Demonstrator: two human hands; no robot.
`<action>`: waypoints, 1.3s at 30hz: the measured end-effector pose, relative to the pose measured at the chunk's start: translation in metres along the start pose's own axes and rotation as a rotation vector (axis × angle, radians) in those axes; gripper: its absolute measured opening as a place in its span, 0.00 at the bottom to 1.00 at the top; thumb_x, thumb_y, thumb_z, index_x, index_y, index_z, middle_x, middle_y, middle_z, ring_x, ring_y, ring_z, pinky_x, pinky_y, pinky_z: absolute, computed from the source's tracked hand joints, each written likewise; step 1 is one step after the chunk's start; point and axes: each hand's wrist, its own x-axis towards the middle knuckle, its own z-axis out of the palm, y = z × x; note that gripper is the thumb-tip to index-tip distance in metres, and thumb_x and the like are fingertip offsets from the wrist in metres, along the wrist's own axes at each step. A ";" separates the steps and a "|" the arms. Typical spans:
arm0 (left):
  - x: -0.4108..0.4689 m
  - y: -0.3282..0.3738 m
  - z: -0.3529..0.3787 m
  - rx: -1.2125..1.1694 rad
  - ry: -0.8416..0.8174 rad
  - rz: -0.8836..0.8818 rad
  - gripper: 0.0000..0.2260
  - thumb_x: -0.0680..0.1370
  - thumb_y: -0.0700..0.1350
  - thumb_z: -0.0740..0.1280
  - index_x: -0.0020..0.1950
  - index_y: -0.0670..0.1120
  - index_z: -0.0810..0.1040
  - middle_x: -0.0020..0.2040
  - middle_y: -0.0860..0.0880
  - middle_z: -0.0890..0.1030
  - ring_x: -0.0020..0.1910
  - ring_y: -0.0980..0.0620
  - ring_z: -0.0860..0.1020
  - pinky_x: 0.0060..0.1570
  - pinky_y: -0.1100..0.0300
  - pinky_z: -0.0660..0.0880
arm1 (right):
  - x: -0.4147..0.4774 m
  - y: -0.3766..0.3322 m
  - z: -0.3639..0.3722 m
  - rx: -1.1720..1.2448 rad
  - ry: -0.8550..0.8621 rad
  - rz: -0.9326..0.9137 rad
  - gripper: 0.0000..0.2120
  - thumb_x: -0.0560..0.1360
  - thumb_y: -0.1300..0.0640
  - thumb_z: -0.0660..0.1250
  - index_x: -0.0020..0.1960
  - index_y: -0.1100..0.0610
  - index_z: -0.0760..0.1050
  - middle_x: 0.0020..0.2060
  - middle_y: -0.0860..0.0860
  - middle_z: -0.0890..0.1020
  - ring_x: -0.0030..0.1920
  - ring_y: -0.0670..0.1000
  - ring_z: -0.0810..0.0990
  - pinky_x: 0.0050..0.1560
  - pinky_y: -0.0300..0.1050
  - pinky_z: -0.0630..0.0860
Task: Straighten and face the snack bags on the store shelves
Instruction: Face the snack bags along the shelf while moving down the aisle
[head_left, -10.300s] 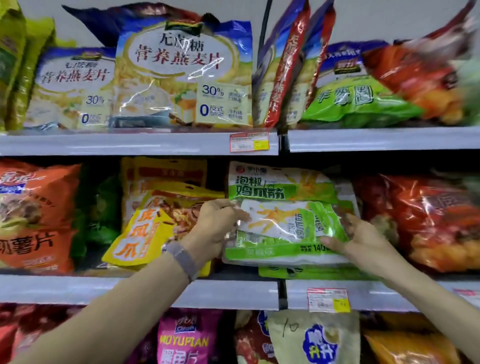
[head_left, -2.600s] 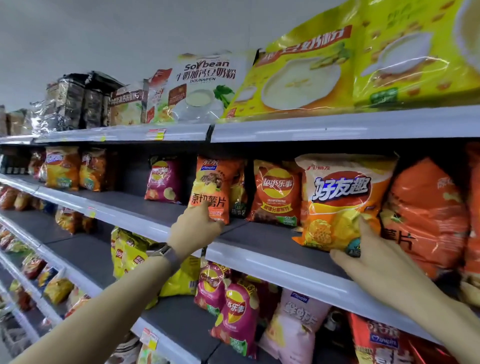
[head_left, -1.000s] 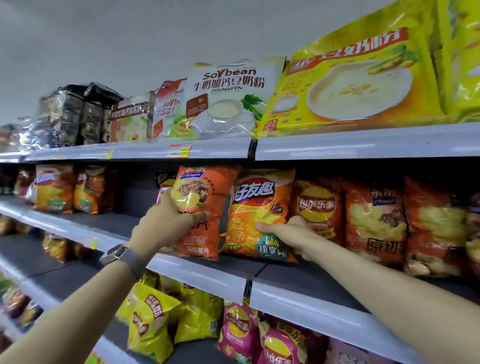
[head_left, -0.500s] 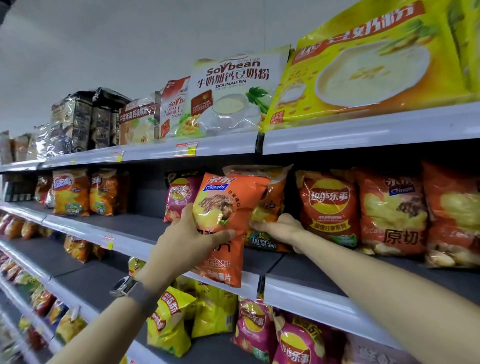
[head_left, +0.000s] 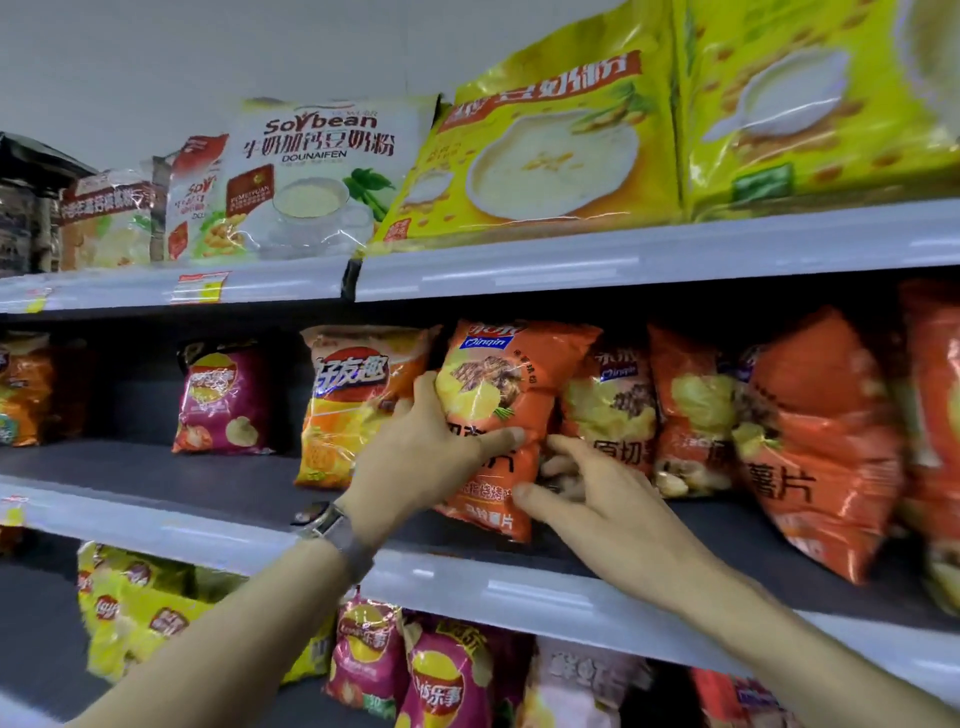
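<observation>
We see the left hand (head_left: 415, 457) extended from the lower left, forearm slanting up toward the middle shelf (head_left: 156, 525), with a watch (head_left: 324, 519) on the wrist. Its grip is closed on the orange bag (head_left: 511, 384): the fingers curl round the bag's left edge and the thumb lies across the front, about halfway up. The bag is upright and faces forward over the front part of the middle shelf, ahead of the row. It sits between the yellow bag (head_left: 348, 400) on its left and a second orange bag (head_left: 613, 410) on its right, close against both.

The right hand (head_left: 597, 493) extends from the lower right, at the bag's lower right edge. Its thumb tip rests low on the front of the bag. The forefinger points up into the gap beside the second orange bag, and the other fingers are tucked into that gap. We cannot tell whether this grip pinches the edge or only touches it.
</observation>
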 end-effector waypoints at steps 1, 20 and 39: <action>-0.001 0.010 0.015 0.001 -0.003 0.013 0.57 0.55 0.82 0.66 0.76 0.56 0.57 0.69 0.46 0.76 0.65 0.40 0.78 0.64 0.40 0.77 | -0.006 0.006 -0.008 -0.034 0.030 0.011 0.12 0.77 0.37 0.68 0.53 0.29 0.65 0.54 0.32 0.75 0.55 0.37 0.77 0.59 0.40 0.74; -0.012 0.111 0.157 -0.334 -0.253 -0.002 0.55 0.72 0.72 0.70 0.82 0.61 0.33 0.79 0.41 0.57 0.78 0.32 0.59 0.78 0.37 0.59 | -0.053 0.071 -0.081 -0.394 0.026 0.259 0.34 0.70 0.37 0.62 0.74 0.46 0.66 0.72 0.44 0.67 0.69 0.54 0.74 0.67 0.56 0.74; -0.038 0.077 0.114 -0.278 -0.409 0.255 0.41 0.84 0.55 0.66 0.84 0.61 0.38 0.67 0.53 0.80 0.52 0.58 0.81 0.52 0.70 0.74 | -0.052 0.074 -0.070 -0.517 0.120 0.307 0.34 0.80 0.39 0.62 0.80 0.55 0.59 0.80 0.53 0.61 0.76 0.58 0.66 0.71 0.57 0.70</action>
